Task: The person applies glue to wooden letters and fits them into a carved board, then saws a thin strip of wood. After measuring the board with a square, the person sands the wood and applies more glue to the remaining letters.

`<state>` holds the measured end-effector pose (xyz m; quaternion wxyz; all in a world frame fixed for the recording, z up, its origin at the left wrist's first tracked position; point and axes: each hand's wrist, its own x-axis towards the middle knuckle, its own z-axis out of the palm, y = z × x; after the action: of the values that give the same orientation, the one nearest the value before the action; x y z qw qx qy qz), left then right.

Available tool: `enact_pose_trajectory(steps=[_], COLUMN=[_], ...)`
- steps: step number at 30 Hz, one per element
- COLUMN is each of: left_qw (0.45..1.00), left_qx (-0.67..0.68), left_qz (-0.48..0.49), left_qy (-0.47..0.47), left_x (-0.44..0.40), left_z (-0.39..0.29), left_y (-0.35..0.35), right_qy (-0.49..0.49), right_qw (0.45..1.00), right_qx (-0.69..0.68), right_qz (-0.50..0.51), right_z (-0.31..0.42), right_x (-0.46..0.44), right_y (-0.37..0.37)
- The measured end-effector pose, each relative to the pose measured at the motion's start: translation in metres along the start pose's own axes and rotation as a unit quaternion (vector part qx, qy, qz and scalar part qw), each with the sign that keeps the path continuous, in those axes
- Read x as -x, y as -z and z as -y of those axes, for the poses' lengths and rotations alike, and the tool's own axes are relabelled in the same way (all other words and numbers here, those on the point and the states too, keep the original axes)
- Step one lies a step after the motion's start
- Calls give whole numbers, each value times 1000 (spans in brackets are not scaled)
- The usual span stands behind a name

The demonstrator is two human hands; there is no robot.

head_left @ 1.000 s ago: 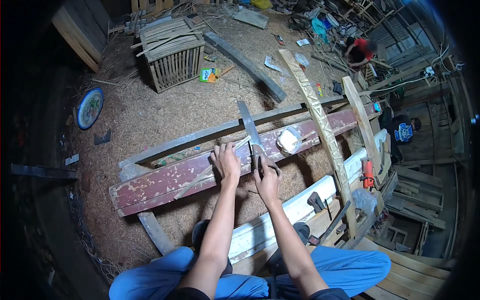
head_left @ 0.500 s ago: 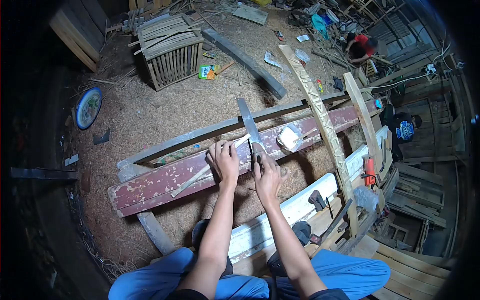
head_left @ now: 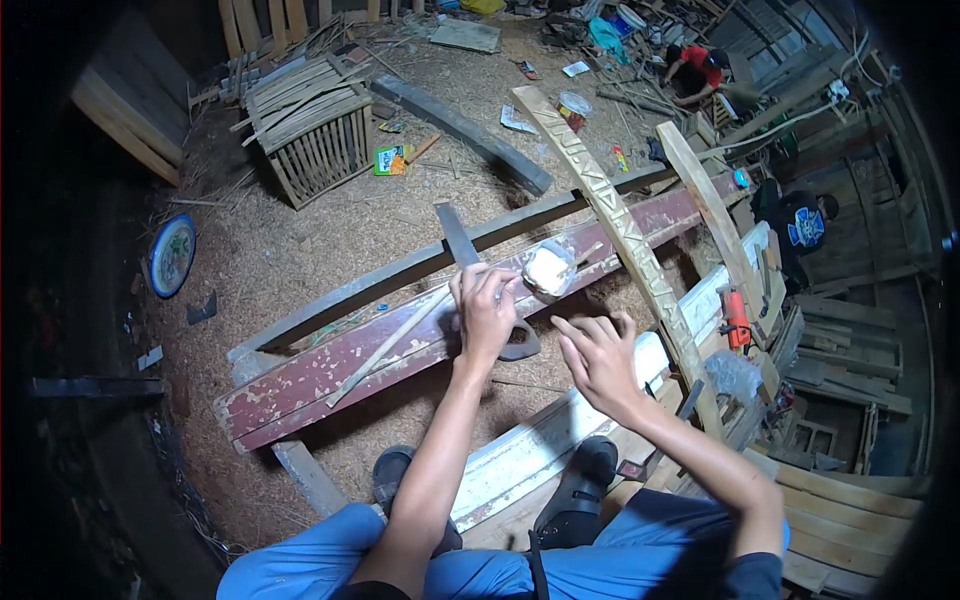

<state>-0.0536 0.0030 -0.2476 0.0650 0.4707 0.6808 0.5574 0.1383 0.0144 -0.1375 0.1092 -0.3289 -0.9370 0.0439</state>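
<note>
A hand saw [head_left: 457, 236] lies across the worn red plank [head_left: 290, 385], its dark handle at the plank's near edge. Over the saw, my left hand [head_left: 484, 310] has its fingers bent and pressed together; what they grip, if anything, is hidden. Left of it a thin wooden strip [head_left: 385, 345] rests lengthwise on the plank. My right hand [head_left: 600, 360] is raised right of the saw handle, fingers apart and holding nothing. Between and beyond the hands stands a clear tub of white stuff [head_left: 547, 270] with a stick across it.
A carved beam [head_left: 600, 195] and a plain curved beam [head_left: 700, 195] cross the plank at right. A white board [head_left: 520, 460], an orange power tool [head_left: 737, 320] and a plastic bag [head_left: 733, 377] are nearer me. A slatted crate [head_left: 318, 150] stands behind; a person in red [head_left: 700, 70] crouches far right.
My right hand has let go of the saw handle and moved right. My left hand has shifted right, off the strip and over the saw. The view has turned slightly.
</note>
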Motion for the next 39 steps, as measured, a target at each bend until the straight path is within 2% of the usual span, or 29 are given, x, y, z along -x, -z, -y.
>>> enact_pose_trajectory(steps=[1,2,4,6,8,10,12,14,16,17,20,22,24,28,31,33,36,38,39], left_qw=[1000,1000,993,987,976,969,956,958,943,933,899,880,847,811,802,805,812,813,812], left_qx=[13,17,29,41,68,23,38,37,11,-2,-32,-54,-89,-111,-98,-83,-67,-63,-63], left_qz=[6,13,70,105,179,200,254,249,305,334,411,447,487,520,524,525,529,530,532], left_qy=[-15,-22,-86,-115,-98,-142,-142,-134,-129,-137,-151,-153,-195,-242,-271,-264,-236,-233,-233], left_x=[-2,-3,-4,3,12,25,42,55,60,62,56,51,48,43,51,63,90,101,104], left_z=[-14,-23,-40,-59,-78,-95,-96,-102,-102,-101,-107,-118,-120,-136,-142,-146,-147,-146,-145], left_y=[-3,-9,-24,-37,-50,-58,-64,-74,-84,-92,-124,-157,-195,-265,-298,-306,-310,-307,-305], right_qy=[1,-8,-4,-12,-38,-76,-217,-202,-192,-242,-309,-340,-345,-406,-448,-507,-568,-561,-559], right_qw=[999,999,996,997,996,994,950,962,976,962,939,929,932,912,892,856,813,820,817], right_qx=[11,12,27,27,8,-15,-211,-178,-98,-124,-144,-143,-108,-62,-39,-11,-30,-16,-12], right_qz=[44,39,90,72,77,79,70,36,-26,-30,-45,-31,-24,-9,-44,-100,-124,-107,-142], right_z=[-7,-17,-39,-62,-85,-111,-138,-164,-188,-198,-225,-244,-266,-295,-289,-281,-265,-259,-257], right_x=[12,25,51,73,93,112,129,145,162,172,192,200,204,221,239,250,272,277,280], right_y=[17,30,52,65,74,71,60,53,37,21,-4,-11,-17,-35,-48,-55,-64,-59,-59])
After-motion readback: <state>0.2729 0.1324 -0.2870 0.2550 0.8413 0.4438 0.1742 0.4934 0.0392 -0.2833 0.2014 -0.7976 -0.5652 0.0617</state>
